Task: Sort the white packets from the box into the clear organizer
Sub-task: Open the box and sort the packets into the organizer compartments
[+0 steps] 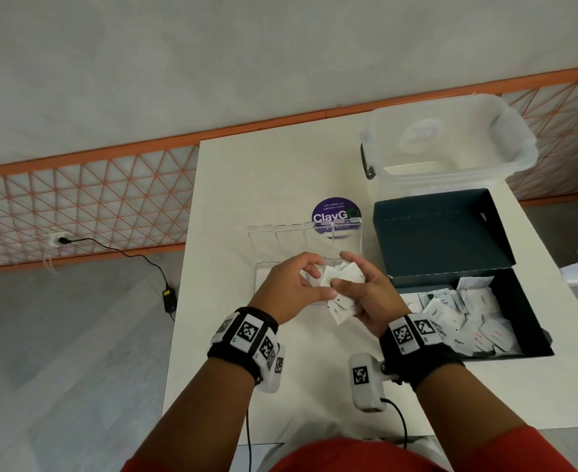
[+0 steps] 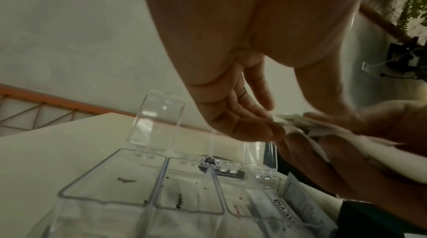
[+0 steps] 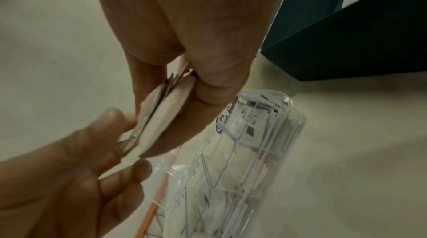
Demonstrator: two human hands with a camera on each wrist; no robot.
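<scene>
My right hand [image 1: 343, 272] grips a fanned stack of white packets [image 1: 341, 311] just above the clear organizer [image 1: 263, 277], whose lids [image 1: 280, 237] stand open. My left hand [image 1: 322, 282] meets the stack from the left, thumb and curled fingers pinching the edge of a packet. The right wrist view shows the stack [image 3: 159, 119] clamped between thumb and fingers, with left fingertips [image 3: 115, 116] on its edge. Packets lie in the organizer's compartments [image 2: 110, 178], a green-marked one [image 3: 249, 119] at the right end. The dark box [image 1: 532, 301] at the right holds several more packets [image 1: 468, 315].
The box's lid [image 1: 441, 229] lies open behind it. A clear plastic tub [image 1: 451, 137] stands at the back right of the white table [image 1: 233, 185]. A purple round sticker [image 1: 332, 211] sits behind the organizer. The table's left edge drops to a floor with a cable.
</scene>
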